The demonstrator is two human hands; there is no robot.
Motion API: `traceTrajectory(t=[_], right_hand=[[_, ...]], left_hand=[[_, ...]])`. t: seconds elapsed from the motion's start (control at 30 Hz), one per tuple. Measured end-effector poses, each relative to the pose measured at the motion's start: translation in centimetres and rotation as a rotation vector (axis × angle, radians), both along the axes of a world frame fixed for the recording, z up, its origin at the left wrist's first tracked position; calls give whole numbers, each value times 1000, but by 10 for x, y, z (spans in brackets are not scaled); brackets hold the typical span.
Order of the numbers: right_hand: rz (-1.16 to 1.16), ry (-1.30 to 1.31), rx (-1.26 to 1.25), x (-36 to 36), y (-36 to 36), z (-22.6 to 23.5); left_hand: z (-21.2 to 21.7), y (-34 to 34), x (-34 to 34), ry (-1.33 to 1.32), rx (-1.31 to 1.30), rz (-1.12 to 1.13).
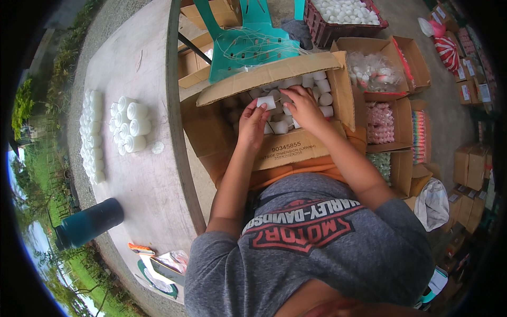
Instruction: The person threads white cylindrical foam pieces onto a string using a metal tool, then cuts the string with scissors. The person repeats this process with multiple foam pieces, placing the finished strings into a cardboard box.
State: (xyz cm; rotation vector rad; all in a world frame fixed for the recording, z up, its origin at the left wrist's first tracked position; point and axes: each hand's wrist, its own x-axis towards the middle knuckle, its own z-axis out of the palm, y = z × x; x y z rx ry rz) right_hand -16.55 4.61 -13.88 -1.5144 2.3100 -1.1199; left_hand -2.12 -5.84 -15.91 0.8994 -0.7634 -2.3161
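The small white cylinder point(267, 102) is above the mouth of the open carton point(296, 147), in front of the person's body. The left hand point(252, 117) is grasping it between the thumb and the bent fingers. The right hand point(302, 108) is just beside it, on its other side, with the fingers curled and their tips close together; I cannot tell whether they pinch a thin strand or nothing.

Around this piece, the carton contains many similar white pieces point(280, 127), lying in different directions, so I judge that much of this carton is left to handle. To the left, on the table point(169, 174), similar pieces stand in two groups: a long, close row point(94, 138) and a looser cluster point(132, 126), with a clear round thing point(157, 147) just beside the cluster. These are perhaps the done ones, but the picture does not prove it. If so, the work seems to be somewhere in its middle, and the piece in hand is not yet finished.

Farther away, pale strands point(253, 44) lie loosely on the green chair point(226, 59), and behind it a dark red crate point(340, 33) is full of white pieces too; whether these are waiting or completed, I cannot say.
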Motion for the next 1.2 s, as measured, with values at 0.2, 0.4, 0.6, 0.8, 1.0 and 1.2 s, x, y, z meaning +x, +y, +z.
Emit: traceTrajectory(t=[0.2, 0.4, 0.6, 0.8, 1.0, 1.2], right_hand=[[80, 163, 34, -18, -17, -4], [88, 298, 2, -14, -18, -8], [39, 258, -111, -7, -20, -11], [70, 255, -184, -8, -17, -8], [30, 313, -200, -5, -17, -12], [48, 309, -157, -2, -16, -18]], left_hand=[[-4, 1, -5, -22, 23, 47], [-6, -2, -2, -9, 31, 32], [-5, -2, 0, -11, 47, 37], [-8, -5, 2, 18, 94, 42], [-11, -5, 2, 36, 115, 34], [-14, -2, 0, 8, 71, 3]])
